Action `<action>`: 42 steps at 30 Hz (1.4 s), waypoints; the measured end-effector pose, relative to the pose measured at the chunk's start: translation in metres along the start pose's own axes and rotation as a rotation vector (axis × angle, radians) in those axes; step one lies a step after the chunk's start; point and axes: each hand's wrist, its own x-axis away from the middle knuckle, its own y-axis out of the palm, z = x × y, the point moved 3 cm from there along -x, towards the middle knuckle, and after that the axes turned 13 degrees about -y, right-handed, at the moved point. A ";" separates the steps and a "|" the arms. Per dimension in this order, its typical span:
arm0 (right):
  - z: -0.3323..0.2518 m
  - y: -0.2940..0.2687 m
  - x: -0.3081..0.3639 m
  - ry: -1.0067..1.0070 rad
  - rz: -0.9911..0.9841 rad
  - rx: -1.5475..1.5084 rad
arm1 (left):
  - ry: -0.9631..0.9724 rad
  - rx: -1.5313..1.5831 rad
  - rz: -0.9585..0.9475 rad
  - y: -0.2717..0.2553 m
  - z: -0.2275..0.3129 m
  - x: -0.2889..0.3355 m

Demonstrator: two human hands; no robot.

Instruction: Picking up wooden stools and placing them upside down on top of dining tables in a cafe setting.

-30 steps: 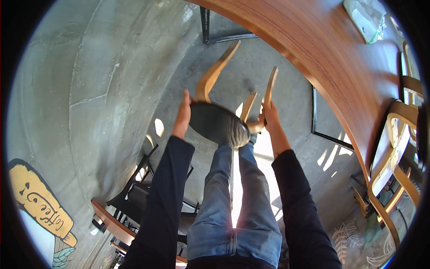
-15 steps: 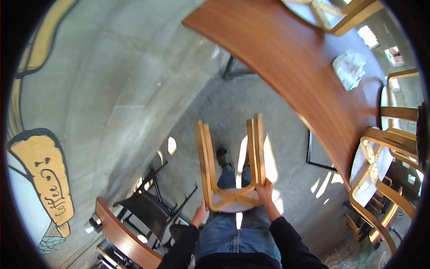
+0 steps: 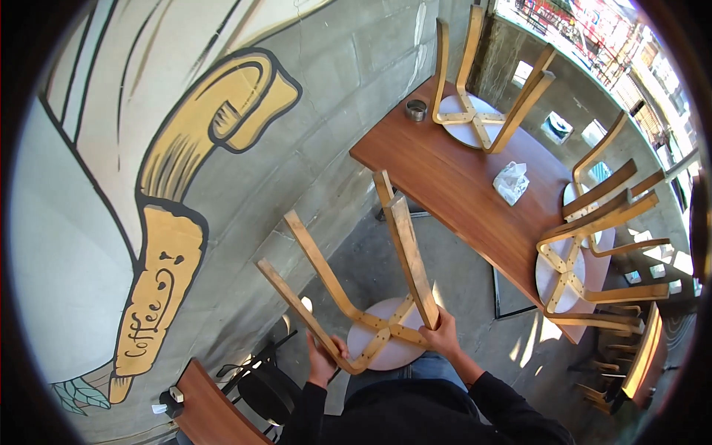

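Note:
An upside-down wooden stool (image 3: pixel 389 333) is in front of me, its pale round seat low and its bent legs pointing up and away. My left hand (image 3: pixel 324 359) grips it near the bend of the left leg. My right hand (image 3: pixel 443 334) is wrapped round the lower part of the right leg. Beyond it stands a long brown table (image 3: pixel 445 194). Several stools rest upside down on the tabletop, one at the far end (image 3: pixel 475 120) and others along the right side (image 3: pixel 561 274).
On the table lie a crumpled plastic bag (image 3: pixel 511 183) and a small metal tin (image 3: pixel 416 110). A painted block wall (image 3: pixel 326 111) runs along the left. A black chair (image 3: pixel 271 393) and a smaller brown table (image 3: pixel 215 408) stand at lower left. Another table (image 3: pixel 644 352) is at right.
The stool has come up closer to me and tilted, its legs now spread toward the left wall and the table. My view has lifted, showing more of the table. Both hands keep their hold.

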 end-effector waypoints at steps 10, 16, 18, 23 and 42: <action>-0.132 -0.042 -0.025 -0.293 0.462 0.036 | 0.366 -0.352 -0.291 0.121 0.091 0.007; -0.166 -0.072 -0.051 -0.377 0.666 -0.067 | 0.308 -0.364 -0.312 0.189 0.119 -0.001; -0.153 -0.079 -0.058 -0.368 0.673 -0.078 | 0.281 -0.301 -0.372 0.199 0.129 -0.012; -0.126 -0.098 -0.094 -0.363 0.722 -0.099 | 0.321 -0.467 -0.471 0.221 0.133 -0.060; -0.040 -0.161 -0.269 -0.329 0.693 -0.120 | 0.192 -0.533 -0.426 0.284 0.146 -0.213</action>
